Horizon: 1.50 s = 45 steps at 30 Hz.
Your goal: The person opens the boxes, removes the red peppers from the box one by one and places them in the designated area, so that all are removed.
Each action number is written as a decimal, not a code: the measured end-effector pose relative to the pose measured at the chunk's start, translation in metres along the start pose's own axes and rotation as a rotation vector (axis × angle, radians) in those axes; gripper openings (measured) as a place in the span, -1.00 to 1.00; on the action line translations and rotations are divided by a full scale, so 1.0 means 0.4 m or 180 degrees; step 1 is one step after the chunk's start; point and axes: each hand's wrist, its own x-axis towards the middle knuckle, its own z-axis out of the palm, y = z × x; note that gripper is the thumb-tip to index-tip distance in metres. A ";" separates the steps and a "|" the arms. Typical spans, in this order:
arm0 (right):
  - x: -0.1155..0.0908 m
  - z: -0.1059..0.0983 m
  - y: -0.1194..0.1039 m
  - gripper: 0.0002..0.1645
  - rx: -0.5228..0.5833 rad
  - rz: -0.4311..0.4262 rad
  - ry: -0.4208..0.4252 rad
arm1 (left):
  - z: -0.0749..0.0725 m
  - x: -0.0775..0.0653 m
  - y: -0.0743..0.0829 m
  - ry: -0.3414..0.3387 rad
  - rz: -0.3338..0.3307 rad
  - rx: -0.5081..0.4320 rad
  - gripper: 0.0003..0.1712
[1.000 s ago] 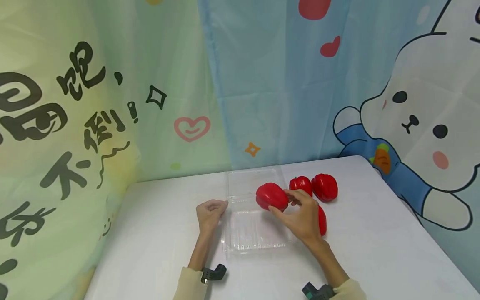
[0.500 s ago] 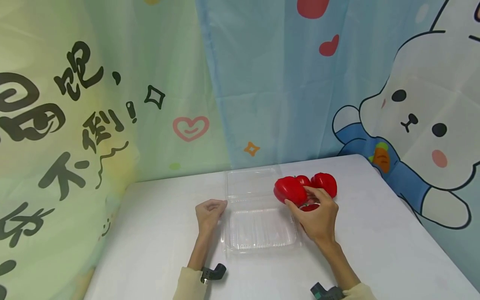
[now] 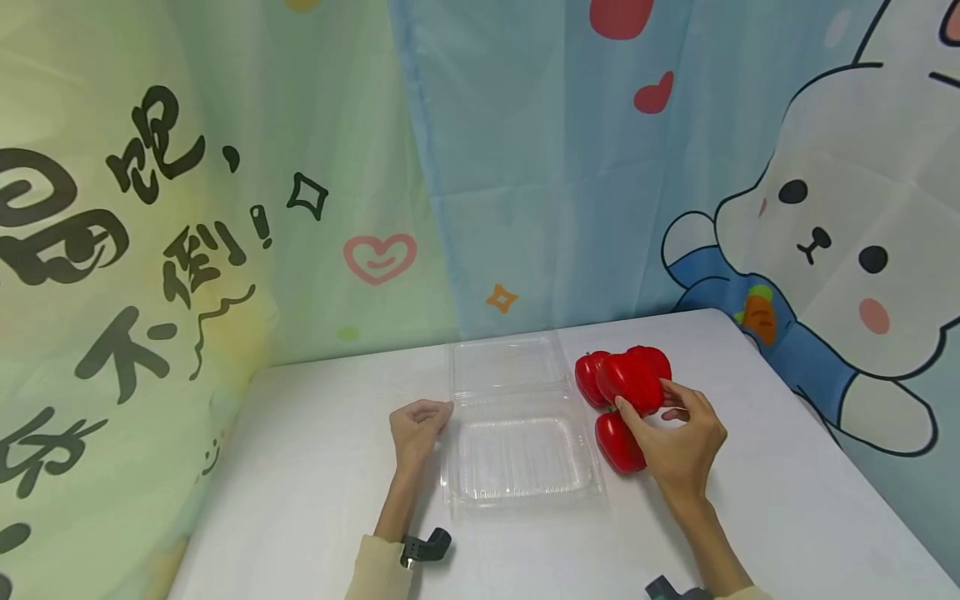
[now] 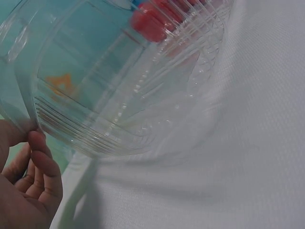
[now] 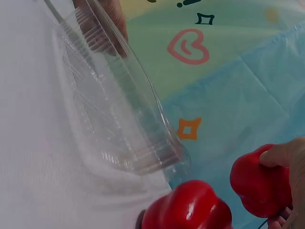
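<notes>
A clear plastic clamshell box (image 3: 517,458) lies with its lid spread toward the back of the white table. My left hand (image 3: 420,427) pinches the box's left edge between thumb and fingers, as the left wrist view shows up close. To the right of the box, my right hand (image 3: 684,437) holds a red bell pepper (image 3: 630,382) by its near side, thumb on top in the right wrist view. That pepper overlaps two others in the head view, a pepper at the left (image 3: 589,375) and one behind (image 3: 654,358). Another red pepper (image 3: 619,443) lies just below it, beside the box.
The white table (image 3: 315,483) reaches back to a printed curtain (image 3: 510,167) with a cartoon rabbit. A dark wrist camera (image 3: 427,547) sits on the left wrist. The box's raised rim stands between the two hands.
My right hand has carried the held pepper rightward, from over the box to above the other peppers. The left hand keeps its pinch on the box's edge.
</notes>
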 end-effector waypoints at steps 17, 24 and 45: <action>-0.024 -0.063 0.074 -0.21 -0.0468 0.0737 0.0219 | 0.003 -0.001 0.001 0.0049 -0.0010 0.0077 -0.82; -0.042 -0.078 0.097 -0.17 -0.0666 0.1002 0.0017 | 0.003 -0.005 0.003 0.0039 -0.0004 0.0037 -0.80; -0.070 -0.074 0.165 -0.15 -0.0757 0.1144 -0.0154 | 0.001 -0.006 0.002 0.0033 0.0015 0.0109 -0.78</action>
